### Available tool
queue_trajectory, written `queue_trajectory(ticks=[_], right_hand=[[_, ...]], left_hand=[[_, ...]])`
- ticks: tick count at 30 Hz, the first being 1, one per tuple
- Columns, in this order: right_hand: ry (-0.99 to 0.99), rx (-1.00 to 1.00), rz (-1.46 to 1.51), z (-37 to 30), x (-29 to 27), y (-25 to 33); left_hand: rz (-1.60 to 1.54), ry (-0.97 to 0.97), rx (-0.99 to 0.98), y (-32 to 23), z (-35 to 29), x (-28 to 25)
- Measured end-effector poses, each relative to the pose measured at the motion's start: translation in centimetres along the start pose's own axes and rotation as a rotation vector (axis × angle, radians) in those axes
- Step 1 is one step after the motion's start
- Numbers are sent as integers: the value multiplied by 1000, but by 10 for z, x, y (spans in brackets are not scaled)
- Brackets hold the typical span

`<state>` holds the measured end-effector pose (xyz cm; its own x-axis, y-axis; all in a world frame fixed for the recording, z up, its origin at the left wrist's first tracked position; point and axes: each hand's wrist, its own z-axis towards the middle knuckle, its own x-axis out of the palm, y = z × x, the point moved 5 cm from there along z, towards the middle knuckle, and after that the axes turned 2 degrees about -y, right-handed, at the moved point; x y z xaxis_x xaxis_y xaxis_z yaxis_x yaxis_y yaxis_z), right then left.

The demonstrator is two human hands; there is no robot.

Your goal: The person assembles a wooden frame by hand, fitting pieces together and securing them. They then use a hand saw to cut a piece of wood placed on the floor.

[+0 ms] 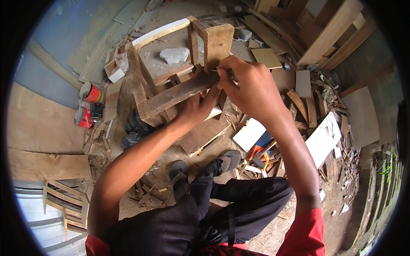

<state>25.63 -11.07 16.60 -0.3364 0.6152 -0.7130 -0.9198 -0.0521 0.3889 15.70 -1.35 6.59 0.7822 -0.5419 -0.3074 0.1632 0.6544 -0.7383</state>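
Observation:
In front of me stands a wooden frame (pixel 173 94), built of dark and pale rails like a stool or chair base. A short, wide board (pixel 218 40) rises at its right far corner. My left hand (pixel 200 106) is closed around the near rail from below, close to its right end, the thumb reaching up toward the joint. Right above that joint, my right hand (pixel 247 81) is closed in a pinch, thumb and fingertips together. Whatever it pinches is too small and too covered by the fingers to name.
A low wooden box-like piece (pixel 205 132) lies under the frame by my feet. Orange-handled tools (pixel 259 155) rest among wood scraps at right. Paint cans (pixel 90 93) stand at left. Leaning planks (pixel 331 32) fill the far right, and a pale stone block (pixel 174 55) lies beyond the frame.

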Motion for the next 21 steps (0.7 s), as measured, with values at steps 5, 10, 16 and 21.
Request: queue_trajectory(ticks=[5,10,16,21], right_hand=[[-22,78,-38,1,-17,-19],[-26,15,0,3,-6,4],[-9,16,-12,0,0,-2],[-37,57,-32,4,-17,-14]], left_hand=[[-167,-1,-26,1,3,4],[-5,-9,-30,11,-4,2],[-105,32,-113,2,0,3],[-60,5,-3,0,3,1]])
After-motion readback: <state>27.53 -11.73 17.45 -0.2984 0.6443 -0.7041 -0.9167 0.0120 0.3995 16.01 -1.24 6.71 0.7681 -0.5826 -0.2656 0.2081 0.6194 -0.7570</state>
